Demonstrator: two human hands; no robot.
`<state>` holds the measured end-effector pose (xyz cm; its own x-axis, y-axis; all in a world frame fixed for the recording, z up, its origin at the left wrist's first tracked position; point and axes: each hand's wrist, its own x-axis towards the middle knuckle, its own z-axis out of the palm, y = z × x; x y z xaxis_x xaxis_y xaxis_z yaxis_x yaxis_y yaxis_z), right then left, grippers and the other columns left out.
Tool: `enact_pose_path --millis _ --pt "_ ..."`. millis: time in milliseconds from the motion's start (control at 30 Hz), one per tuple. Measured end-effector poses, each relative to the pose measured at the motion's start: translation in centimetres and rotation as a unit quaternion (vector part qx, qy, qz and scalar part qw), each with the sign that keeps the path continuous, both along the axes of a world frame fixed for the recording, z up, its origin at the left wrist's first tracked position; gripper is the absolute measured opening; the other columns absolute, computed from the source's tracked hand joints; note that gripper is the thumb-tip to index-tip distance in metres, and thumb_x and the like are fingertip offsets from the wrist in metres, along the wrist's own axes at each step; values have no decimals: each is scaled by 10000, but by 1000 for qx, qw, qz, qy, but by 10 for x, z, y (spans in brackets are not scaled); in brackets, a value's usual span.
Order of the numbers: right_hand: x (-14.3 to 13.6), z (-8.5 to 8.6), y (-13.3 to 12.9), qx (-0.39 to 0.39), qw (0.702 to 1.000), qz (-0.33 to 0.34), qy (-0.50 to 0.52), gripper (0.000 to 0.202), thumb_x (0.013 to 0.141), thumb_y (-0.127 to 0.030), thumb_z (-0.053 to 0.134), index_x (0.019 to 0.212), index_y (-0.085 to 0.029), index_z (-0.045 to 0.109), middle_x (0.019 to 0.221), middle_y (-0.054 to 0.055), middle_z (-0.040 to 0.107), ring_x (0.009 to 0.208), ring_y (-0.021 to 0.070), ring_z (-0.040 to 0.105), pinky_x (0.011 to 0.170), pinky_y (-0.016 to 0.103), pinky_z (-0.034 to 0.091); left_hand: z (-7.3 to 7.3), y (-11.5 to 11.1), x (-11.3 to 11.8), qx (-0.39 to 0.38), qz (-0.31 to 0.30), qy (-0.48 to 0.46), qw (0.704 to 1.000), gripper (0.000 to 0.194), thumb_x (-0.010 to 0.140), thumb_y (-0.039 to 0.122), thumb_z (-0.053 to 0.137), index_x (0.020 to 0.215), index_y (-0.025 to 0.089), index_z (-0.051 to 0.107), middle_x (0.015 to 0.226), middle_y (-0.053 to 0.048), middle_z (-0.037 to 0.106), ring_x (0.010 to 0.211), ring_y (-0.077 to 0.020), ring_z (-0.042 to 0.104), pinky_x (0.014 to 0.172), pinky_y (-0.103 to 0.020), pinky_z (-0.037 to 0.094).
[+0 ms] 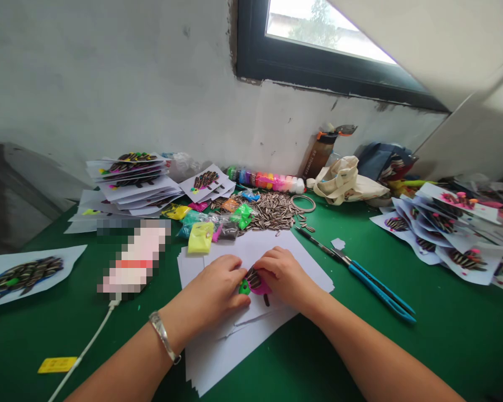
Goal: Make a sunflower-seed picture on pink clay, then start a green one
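A small clay figure on white paper lies between my hands. It has a green clay piece, a pink clay body and striped sunflower seeds set into the pink. My left hand rests on the paper at the figure's left, thumb and fingers apart around the green piece. From the right, my right hand bends over the pink clay, fingertips pinched at a sunflower seed; the fingers partly hide it. A dark strip shows below the pink clay.
Behind the paper lie a sunflower seed pile, bagged clay and a tape ring. Blue tweezers lie right. Seed pictures are stacked left and right. A cable runs to a blurred object.
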<state>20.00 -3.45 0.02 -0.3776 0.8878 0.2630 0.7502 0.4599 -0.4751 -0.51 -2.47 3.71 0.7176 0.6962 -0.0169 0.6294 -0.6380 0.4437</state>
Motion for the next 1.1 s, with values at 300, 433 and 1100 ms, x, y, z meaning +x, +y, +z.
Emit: enact_pose_path --millis 300,433,1100 --pt "7 2 -1 1 999 -33 -23 150 831 -93 634 808 -218 714 790 13 688 820 176 557 795 301 359 -1 0 -1 1 -4 5 1000 168 824 247 662 977 178 647 1077 -91 574 1014 -258 551 912 -364 448" --pt "8 0 0 5 999 -28 -38 174 858 -108 610 773 -220 713 751 14 675 799 171 547 785 297 353 -3 0 -1 2 -4 -6 1000 163 834 251 646 979 174 649 1078 -94 576 1001 -255 552 903 -369 449" --pt "43 3 16 41 988 -146 33 155 841 -122 591 821 -205 720 809 27 699 819 181 601 756 270 432 1 -1 0 -4 -1 6 1000 139 821 255 653 928 167 645 1056 -98 568 999 -268 554 886 -364 457"
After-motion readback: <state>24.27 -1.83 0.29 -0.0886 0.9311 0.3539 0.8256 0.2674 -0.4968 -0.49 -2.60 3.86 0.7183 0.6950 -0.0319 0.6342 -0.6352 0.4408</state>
